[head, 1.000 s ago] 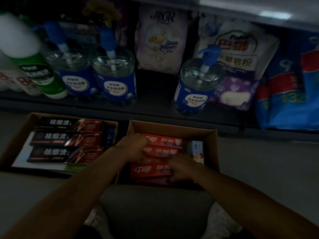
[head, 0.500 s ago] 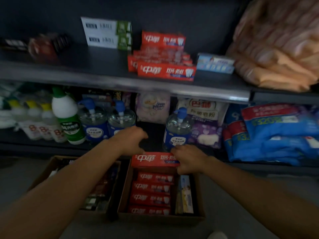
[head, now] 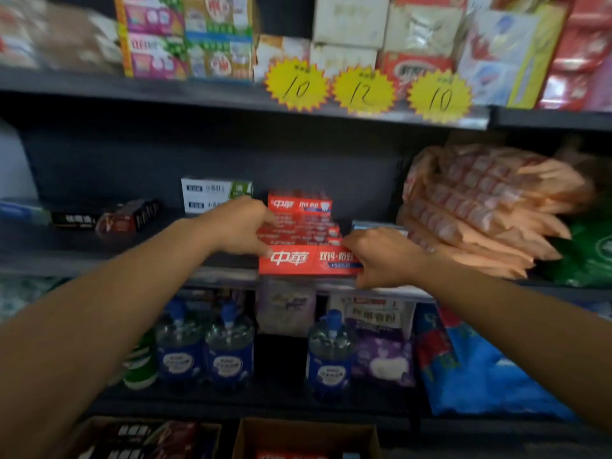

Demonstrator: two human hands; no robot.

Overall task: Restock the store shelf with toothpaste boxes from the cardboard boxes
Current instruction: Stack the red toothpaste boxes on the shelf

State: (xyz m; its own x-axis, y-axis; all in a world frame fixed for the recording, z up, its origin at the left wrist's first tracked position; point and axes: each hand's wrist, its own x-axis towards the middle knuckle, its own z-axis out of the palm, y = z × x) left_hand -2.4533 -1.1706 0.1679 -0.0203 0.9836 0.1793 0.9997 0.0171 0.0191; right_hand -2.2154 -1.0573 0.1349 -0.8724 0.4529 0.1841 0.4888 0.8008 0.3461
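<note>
The person holds one red toothpaste box (head: 306,260) with both hands at the front edge of the dark middle shelf (head: 99,260). The left hand (head: 240,228) is at the left end of this box, its fingers curled round the end. The right hand (head: 381,256) is at the right end, its fingers and thumb grasping the box from the side and from below. The box lies flat, its long side along the shelf edge, with the printed face toward the camera.

Directly behind the held box there is a stack of red toothpaste boxes (head: 299,213) of the same kind, and the held box seems to touch its lowest row. Left of the stack, further back, stand white and green boxes (head: 215,195). Further left of the stack lie dark boxes (head: 106,218), partly blurred. Right of the stack a small light blue box (head: 371,225) shows behind the right hand, and beyond it pink packets (head: 480,207) are piled.

Above the stack, on the upper shelf edge, hang three yellow price tags (head: 364,91). Below the stack, on the lower shelf, stand bottles with blue pumps (head: 228,349). On the floor below them two cardboard boxes (head: 308,435) are open; the right one shows a bit of red inside.
</note>
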